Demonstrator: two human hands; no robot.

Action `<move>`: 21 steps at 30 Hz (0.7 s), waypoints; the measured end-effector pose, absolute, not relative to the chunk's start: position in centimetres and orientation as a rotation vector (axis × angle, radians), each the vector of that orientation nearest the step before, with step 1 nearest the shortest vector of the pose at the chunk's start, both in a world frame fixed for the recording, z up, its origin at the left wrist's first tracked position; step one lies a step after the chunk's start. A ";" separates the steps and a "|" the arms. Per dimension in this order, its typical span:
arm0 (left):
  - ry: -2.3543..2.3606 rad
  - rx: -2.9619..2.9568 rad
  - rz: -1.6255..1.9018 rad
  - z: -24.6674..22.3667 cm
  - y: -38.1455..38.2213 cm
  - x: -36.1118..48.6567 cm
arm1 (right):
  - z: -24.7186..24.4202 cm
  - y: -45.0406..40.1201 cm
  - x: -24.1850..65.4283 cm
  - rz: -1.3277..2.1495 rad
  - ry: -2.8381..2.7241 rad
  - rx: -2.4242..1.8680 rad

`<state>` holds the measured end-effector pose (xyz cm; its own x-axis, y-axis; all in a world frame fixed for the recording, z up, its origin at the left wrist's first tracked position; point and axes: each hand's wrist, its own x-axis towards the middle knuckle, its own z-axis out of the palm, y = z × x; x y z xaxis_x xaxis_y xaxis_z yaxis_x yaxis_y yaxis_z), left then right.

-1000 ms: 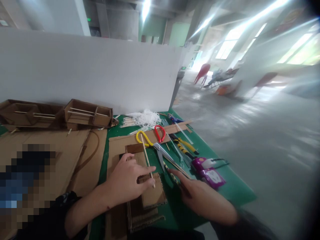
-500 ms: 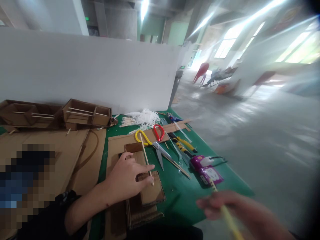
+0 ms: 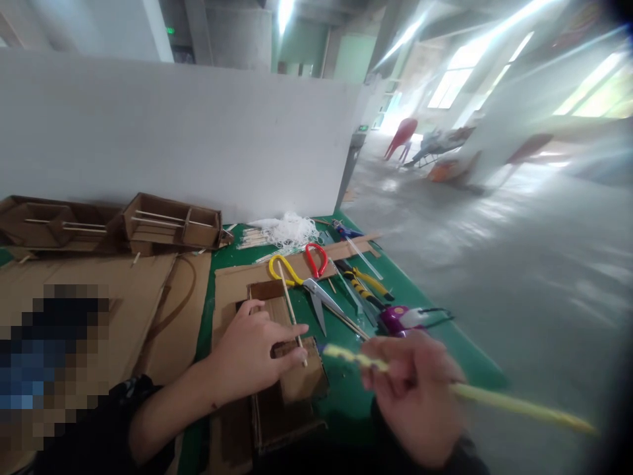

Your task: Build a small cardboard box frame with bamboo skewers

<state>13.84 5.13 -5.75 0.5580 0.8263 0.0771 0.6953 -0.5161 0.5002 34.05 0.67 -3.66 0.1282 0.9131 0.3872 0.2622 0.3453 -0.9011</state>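
green worktop (image 3: 349, 389), open brown cardboard box (image 3: 267, 291) on it, and in swings the right hand (image 3: 418, 382), gripping a long yellow, dark-marked rod (image 3: 519, 404), its tip now near the slim pale wooden stick (image 3: 289, 301) that the left hand (image 3: 252, 356) pinches over the box: the work gathers there.

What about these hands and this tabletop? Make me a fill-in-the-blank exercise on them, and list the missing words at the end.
1. The scissors have one red handle loop and one ____ loop.
2. The long yellow stick is gripped by the person's ____ hand.
3. The thin wooden stick touches the person's ____ hand.
4. The scissors lie on a tabletop whose color is ____.

Missing words: yellow; right; left; green
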 end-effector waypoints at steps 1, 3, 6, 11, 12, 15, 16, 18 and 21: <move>1.225 2.387 0.431 -5.8 5.2 13.8 | -4.1 0.8 33.7 0.790 -1.356 -1.119; 1.223 2.405 0.430 -5.9 5.2 13.8 | -5.2 0.9 33.4 1.057 -1.244 -0.950; 1.236 2.428 0.433 -6.0 5.2 13.7 | -6.7 1.4 33.4 1.172 -1.222 -0.823; 1.223 2.430 0.464 -5.9 5.2 13.8 | -7.8 2.4 32.7 1.201 -1.152 -1.035; 1.225 2.428 0.467 -5.8 5.2 13.9 | -7.8 2.5 32.6 1.222 -1.202 -1.053; 1.238 2.428 0.454 -5.7 5.2 13.9 | -7.5 3.0 32.1 1.062 -1.422 -1.038; 1.242 2.432 0.450 -5.7 5.2 13.9 | -7.5 3.1 32.0 0.989 -1.457 -1.034; 1.243 2.441 0.449 -5.6 5.2 13.9 | -7.6 3.2 31.9 0.913 -1.459 -1.050; 1.245 2.452 0.451 -5.6 5.2 13.9 | -7.8 3.2 31.8 0.879 -1.467 -1.084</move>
<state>13.93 5.19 -5.55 0.5626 0.8179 0.1203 0.7054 -0.5508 0.4462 31.80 3.17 -7.83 -0.0266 0.9481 0.3169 0.1680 0.3168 -0.9335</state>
